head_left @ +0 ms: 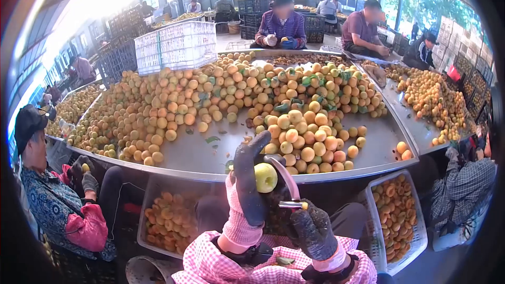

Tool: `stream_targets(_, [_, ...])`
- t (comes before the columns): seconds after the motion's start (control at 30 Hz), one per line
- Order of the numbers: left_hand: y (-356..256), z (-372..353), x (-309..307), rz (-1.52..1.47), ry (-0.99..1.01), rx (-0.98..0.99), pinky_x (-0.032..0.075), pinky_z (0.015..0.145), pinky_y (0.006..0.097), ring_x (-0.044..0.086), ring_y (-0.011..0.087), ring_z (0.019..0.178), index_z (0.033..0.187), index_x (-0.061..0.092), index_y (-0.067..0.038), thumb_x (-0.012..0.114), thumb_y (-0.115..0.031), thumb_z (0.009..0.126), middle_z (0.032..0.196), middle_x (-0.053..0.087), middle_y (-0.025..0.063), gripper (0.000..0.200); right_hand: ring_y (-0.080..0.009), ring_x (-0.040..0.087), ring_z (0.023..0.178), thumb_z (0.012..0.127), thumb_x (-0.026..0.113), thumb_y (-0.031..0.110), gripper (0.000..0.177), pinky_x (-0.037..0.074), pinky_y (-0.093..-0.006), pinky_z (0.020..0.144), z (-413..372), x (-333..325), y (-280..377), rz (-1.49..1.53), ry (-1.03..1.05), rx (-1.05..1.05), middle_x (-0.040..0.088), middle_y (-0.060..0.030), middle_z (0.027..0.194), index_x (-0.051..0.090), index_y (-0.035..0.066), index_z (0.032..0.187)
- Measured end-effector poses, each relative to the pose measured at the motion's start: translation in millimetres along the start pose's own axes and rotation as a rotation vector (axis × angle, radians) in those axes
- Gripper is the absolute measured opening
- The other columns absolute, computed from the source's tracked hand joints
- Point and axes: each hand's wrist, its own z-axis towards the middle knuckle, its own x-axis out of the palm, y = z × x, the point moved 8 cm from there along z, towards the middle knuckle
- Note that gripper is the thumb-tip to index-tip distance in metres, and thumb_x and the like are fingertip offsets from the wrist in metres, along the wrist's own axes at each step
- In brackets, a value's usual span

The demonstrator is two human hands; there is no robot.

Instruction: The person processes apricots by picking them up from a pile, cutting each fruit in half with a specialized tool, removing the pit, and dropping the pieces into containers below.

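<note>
My left hand (247, 179), in a dark-palmed glove with a pink cuff, is closed around a yellow-green apricot (266, 178) above my lap. In my right hand (314, 230), also gloved, is a curved knife (285, 178) with a metal collar at its handle. The blade arcs up beside the apricot, its tip close to the fruit. Just beyond both hands lies a heap of orange apricots (300, 137) on a metal sorting table (363, 167). A pink checked apron (210, 263) covers my lap.
Crates of cut apricots stand below the table edge, a grey one (144, 231) at left and a white one (418, 231) at right. A white crate (176, 47) rests at the table's back left. Co-workers (281, 26) sit around this and neighbouring tables.
</note>
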Motion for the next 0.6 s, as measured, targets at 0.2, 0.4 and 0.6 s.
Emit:
stream_targets(0.2, [-8.6, -12.8, 21.4, -0.73, 0.021, -0.487, 0.054, 0.056, 0.0321, 0.062, 0.0176, 0.064, 0.134, 0.045, -0.002, 0.046, -0.035, 0.099, 0.084, 0.062, 0.0083, 0.048, -0.0109, 0.06, 0.085, 0.098, 0.049, 0.018, 0.032, 0.05, -0.0268, 0.076, 1.0, 0.4, 9.6, -0.414, 0.064, -0.235, 0.065, -0.0053, 0.1, 0.052, -0.003, 0.122])
stream_targets(0.4, [-8.4, -26.9, 26.8, -0.657, -0.056, -0.619, 0.05, 0.057, 0.0284, 0.058, 0.0155, 0.062, 0.131, 0.047, 0.003, 0.046, -0.056, 0.093, 0.076, 0.06, 0.0063, 0.07, -0.0197, 0.065, 0.077, 0.091, 0.06, 0.027, 0.047, 0.052, -0.0342, 0.067, -5.6, -6.3, 6.4, -0.461, 0.081, -0.252, 0.068, -0.0108, 0.098, 0.047, 0.003, 0.13])
stream_targets(0.6, [-3.4, -31.6, 26.6, -0.712, -0.033, -0.562, 0.051, 0.061, 0.0292, 0.06, 0.0176, 0.065, 0.132, 0.044, 0.003, 0.051, -0.049, 0.091, 0.084, 0.062, 0.0101, 0.066, -0.0189, 0.067, 0.079, 0.095, 0.054, 0.018, 0.044, 0.052, -0.03, 0.071, -3.1, 12.8, 32.1, -0.744, 0.072, -0.314, 0.067, -0.013, 0.095, 0.041, -0.001, 0.133])
